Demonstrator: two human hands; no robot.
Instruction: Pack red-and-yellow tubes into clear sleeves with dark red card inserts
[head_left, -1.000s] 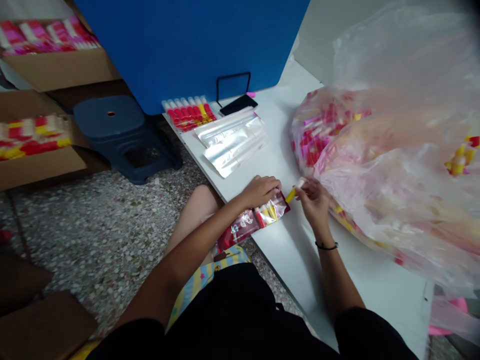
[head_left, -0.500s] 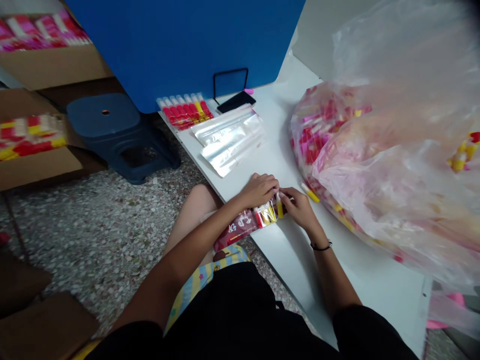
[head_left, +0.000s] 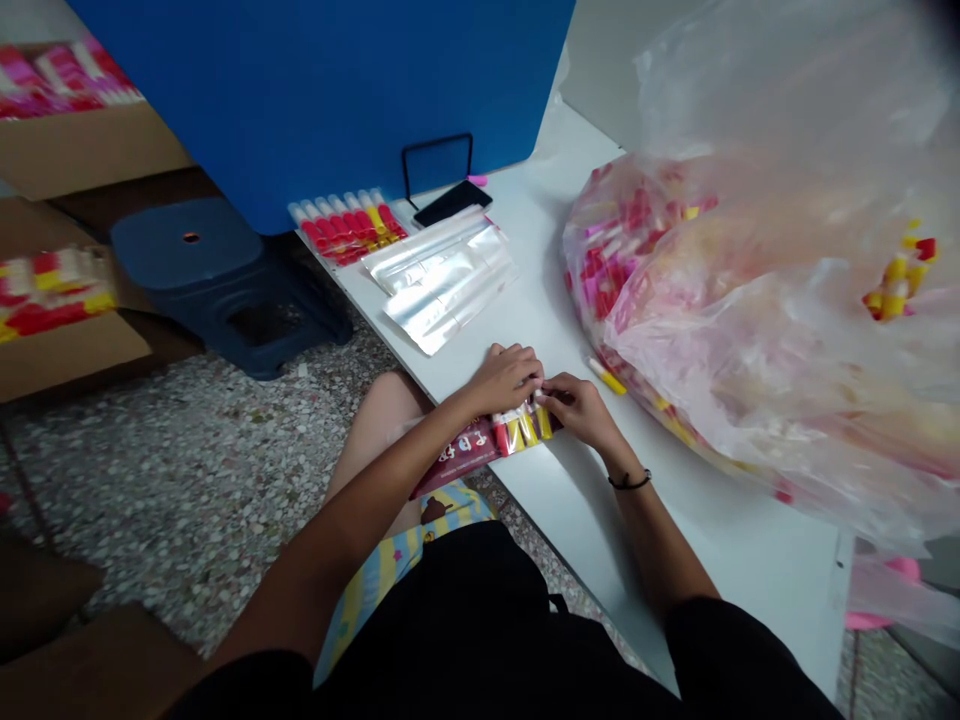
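White table (head_left: 750, 580) bears at its edge the red pouch (head_left: 463, 456); I see the right hand (head_left: 581, 408) arrived there, fingers pinching a yellow tube (head_left: 545, 424), so its row probably grows; left hand's (head_left: 506, 378) grip I cannot tell.

Two hands (head_left: 508, 381), one maroon pouch (head_left: 459, 455), one stool (head_left: 184, 242).

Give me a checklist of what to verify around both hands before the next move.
1. Left hand on the maroon packet: ok.
2. Right hand at the rightmost yellow tube: ok, fingers at its upper end.
3. That tube fully in line with its neighbours: cannot tell, fingers cover its top.
4. Packet wholly on the table: not ok, one end reaches past the edge.
5. Loose yellow-and-white tube near the right hand: ok, lying beside the plastic bag.
6. Silver pouches apart from both hands: ok.
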